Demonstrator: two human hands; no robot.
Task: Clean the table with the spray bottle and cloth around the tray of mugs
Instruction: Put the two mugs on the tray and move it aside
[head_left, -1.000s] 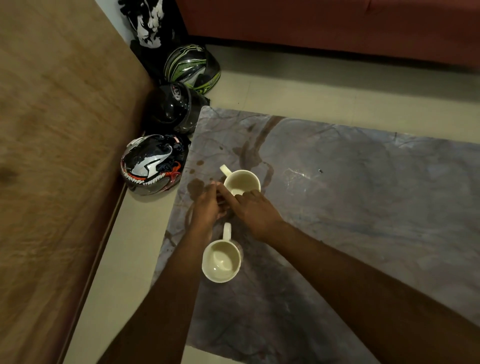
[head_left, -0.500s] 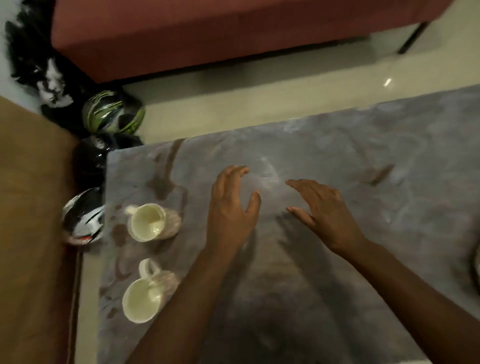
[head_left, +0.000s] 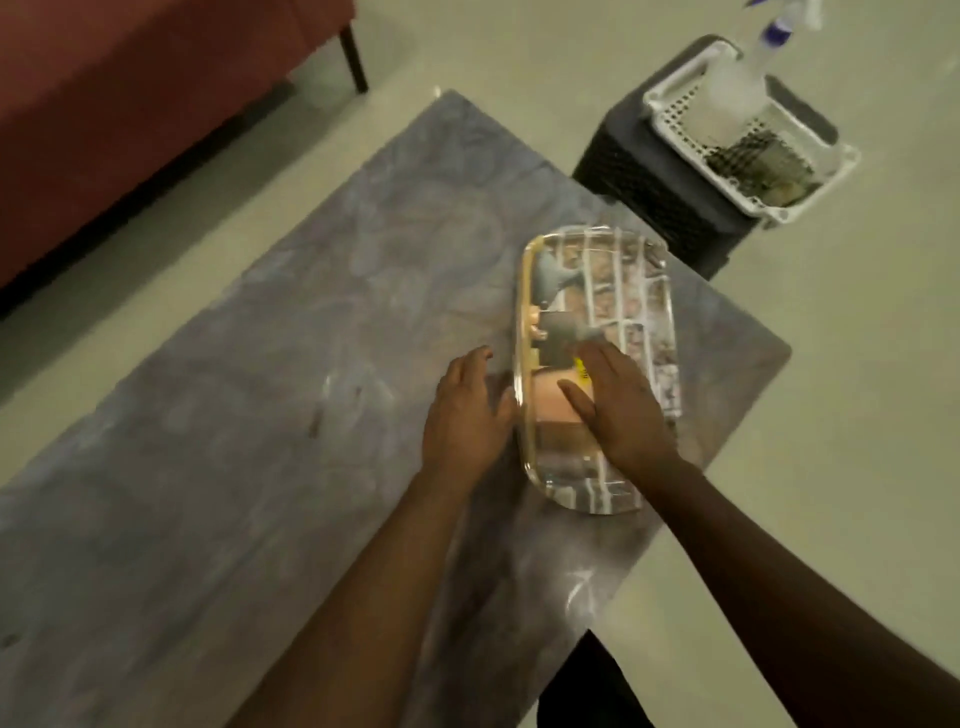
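Note:
A glossy oblong tray (head_left: 618, 291) with a printed picture lies near the right end of the grey marble table (head_left: 270, 395); no mugs are on it or in view. My left hand (head_left: 465, 415) hovers at the tray's left rim, fingers spread, holding nothing. My right hand (head_left: 618, 410) is flat over the tray's near half, fingers apart, holding nothing. A clear spray bottle (head_left: 737, 78) with a blue-and-white head stands in a white basket (head_left: 670, 93) beyond the table's right end. A dark cloth (head_left: 763, 161) lies in the same basket.
The basket rests on a black stool (head_left: 649, 192) by the table's far right corner. A red sofa (head_left: 124, 104) with a dark leg stands at the upper left. Pale tiled floor (head_left: 841, 415) surrounds the table.
The view has swung right, away from the two white mugs and helmets, which have left the frame. Both hands moved from the mugs across the table to the tray.

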